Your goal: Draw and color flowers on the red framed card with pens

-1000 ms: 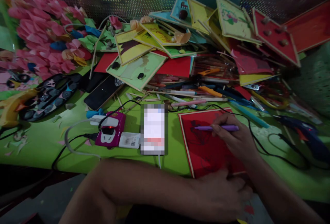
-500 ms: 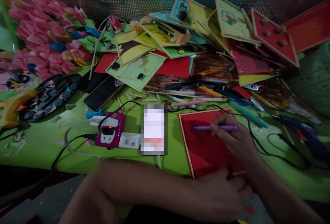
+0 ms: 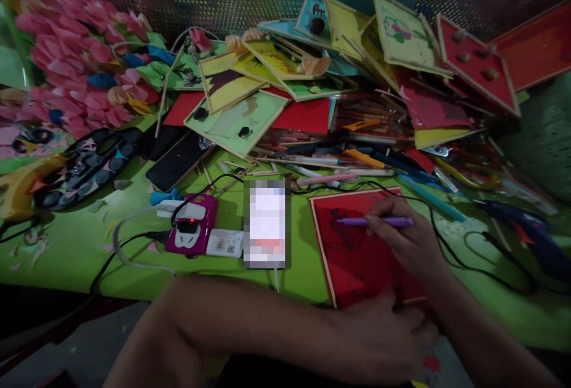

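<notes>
A red card with a pale wooden border (image 3: 357, 251) lies on the green table (image 3: 71, 245) in front of me. My right hand (image 3: 405, 239) is closed around a purple pen (image 3: 375, 221), whose tip rests on dark line work in the card's upper left. My left hand (image 3: 383, 340) lies over the card's near edge, fingers curled and pressing down, with my forearm stretched across the table's front edge. A lit phone (image 3: 266, 223) lies just left of the card.
A magenta charger block (image 3: 191, 230) with cables sits left of the phone. Behind are loose pens (image 3: 339, 162), a heap of framed paper pictures (image 3: 321, 60), pink paper flowers (image 3: 66, 55), a dark palette (image 3: 84, 165) and a blue glue gun (image 3: 526, 230) at right.
The pen hand shifted very slightly over the card's upper left between frames; otherwise nothing has moved.
</notes>
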Motion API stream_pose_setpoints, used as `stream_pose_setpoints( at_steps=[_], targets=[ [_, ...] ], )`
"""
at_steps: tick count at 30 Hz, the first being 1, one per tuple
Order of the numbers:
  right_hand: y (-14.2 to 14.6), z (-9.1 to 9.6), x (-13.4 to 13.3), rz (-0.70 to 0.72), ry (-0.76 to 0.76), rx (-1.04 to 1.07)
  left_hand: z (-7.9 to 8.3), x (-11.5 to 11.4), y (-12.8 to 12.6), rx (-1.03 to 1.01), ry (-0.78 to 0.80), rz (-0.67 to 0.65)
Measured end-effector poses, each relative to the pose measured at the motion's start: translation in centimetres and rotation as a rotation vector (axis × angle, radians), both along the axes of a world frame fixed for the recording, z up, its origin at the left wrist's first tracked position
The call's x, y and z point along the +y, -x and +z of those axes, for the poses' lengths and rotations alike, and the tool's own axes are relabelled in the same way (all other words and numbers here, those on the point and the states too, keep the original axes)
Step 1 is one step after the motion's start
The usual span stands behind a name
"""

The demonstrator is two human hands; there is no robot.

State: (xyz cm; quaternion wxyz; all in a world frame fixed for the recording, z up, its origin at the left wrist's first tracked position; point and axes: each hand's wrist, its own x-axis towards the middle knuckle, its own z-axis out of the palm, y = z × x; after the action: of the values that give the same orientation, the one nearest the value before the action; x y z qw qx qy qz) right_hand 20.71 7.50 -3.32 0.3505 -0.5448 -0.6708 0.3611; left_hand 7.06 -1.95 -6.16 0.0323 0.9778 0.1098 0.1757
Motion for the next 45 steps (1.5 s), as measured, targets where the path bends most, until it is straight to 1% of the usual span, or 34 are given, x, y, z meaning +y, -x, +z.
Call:
stream_pose_setpoints(
  at_steps=[7, 15, 20, 29, 37, 45],
  targets=[
    [0.38, 0.25, 0.01, 0.015, 0.049, 0.023, 0.42, 0.27, 0.16, 0.014, -0.022, 0.0],
    [-0.02, 0.01, -0.14, -0.015, 0.059, 0.04, 0.01, 0.1, -0.03, -0.037, 0.021, 0.01],
    [-0.04, 0.16, -0.05, 0.005, 0.048, 0.022, -0.03, 0.02, 0.01, -0.031, 0.015, 0.01],
    [-0.38, -0.35, -0.1, 0.02, 0.066, 0.007, 0.5, 0.31, 0.27, -0.006, 0.002, -0.007],
    [0.21, 0.18, -0.18, 0.041, 0.085, 0.026, 0.01, -0.08, -0.03, 0.009, -0.015, 0.007],
    [-0.44, -0.45, -0.08, 0.019, 0.058, 0.004, 0.02, 0.0, 0.04, -0.011, -0.021, 0.018]
  ],
)
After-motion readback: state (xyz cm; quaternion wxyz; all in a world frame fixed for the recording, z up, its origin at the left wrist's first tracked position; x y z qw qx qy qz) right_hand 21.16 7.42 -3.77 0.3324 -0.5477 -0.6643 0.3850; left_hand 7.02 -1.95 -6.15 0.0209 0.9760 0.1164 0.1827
